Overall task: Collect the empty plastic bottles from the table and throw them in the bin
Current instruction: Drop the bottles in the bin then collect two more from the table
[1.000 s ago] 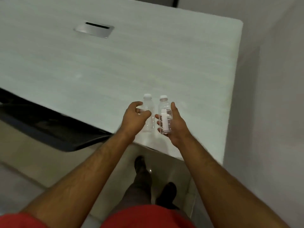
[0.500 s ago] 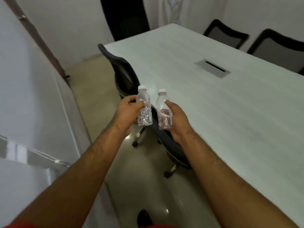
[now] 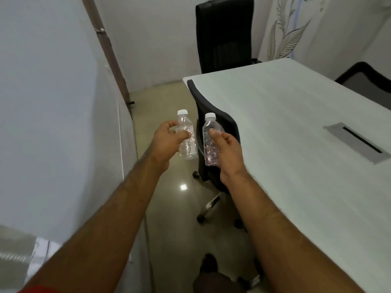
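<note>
Left hand [image 3: 169, 140] fingers wrap the mid-body of one clear, ribbed, white-capped plastic bottle [image 3: 187, 136]; right hand [image 3: 227, 149] grips a second such bottle [image 3: 210, 142] likewise. Both bottles upright, off the table. Probably light, thin-walled, crushable: hold mid-body, gently.

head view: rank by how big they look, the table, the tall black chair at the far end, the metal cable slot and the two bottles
1. table
2. tall black chair, though it stands farther off, so it looks smaller than it is
3. metal cable slot
4. The left-hand bottle and right-hand bottle look alike; no ranking between them.
</note>
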The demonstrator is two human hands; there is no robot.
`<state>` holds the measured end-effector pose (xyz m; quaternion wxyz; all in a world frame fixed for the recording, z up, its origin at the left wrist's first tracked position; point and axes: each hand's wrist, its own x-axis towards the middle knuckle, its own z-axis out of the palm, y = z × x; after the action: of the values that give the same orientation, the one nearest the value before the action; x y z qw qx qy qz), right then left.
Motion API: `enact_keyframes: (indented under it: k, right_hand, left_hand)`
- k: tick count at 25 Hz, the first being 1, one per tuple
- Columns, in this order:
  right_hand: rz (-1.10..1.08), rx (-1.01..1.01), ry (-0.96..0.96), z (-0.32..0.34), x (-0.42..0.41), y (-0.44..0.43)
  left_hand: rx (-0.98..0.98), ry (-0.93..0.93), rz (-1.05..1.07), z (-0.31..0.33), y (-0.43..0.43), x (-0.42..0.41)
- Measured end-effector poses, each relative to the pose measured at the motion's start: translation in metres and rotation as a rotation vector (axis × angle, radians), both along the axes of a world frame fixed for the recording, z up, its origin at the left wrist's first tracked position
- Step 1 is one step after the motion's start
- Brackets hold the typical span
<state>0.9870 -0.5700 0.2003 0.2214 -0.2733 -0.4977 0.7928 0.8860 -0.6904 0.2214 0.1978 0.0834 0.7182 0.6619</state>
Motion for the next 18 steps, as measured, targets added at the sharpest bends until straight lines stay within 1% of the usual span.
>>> enact_keyframes:
  k: [6, 9, 12, 16, 18]
  right_hand:
    - [0.130, -0.061, -0.009, 0.011, -0.163, 0.018]
    - [0.169, -0.013, -0.029, 0.016, -0.240, 0.028]
    - [0.176, 0.027, -0.033, 0.004, -0.324, 0.040]
    - [0.168, 0.059, -0.049, -0.016, -0.469, 0.057]
    - [0.162, 0.033, -0.064, -0.017, -0.543, 0.066]
  left_hand:
    - [-0.014, 0.033, 0.071, 0.016, 0.012, -0.135]
    - [-0.025, 0.020, 0.143, 0.014, 0.016, -0.204]
    - [0.000, 0.017, 0.173, 0.006, 0.023, -0.285]
    - [0.047, 0.031, 0.164, -0.012, 0.039, -0.430]
    - [0.046, 0.012, 0.146, -0.015, 0.048, -0.505]
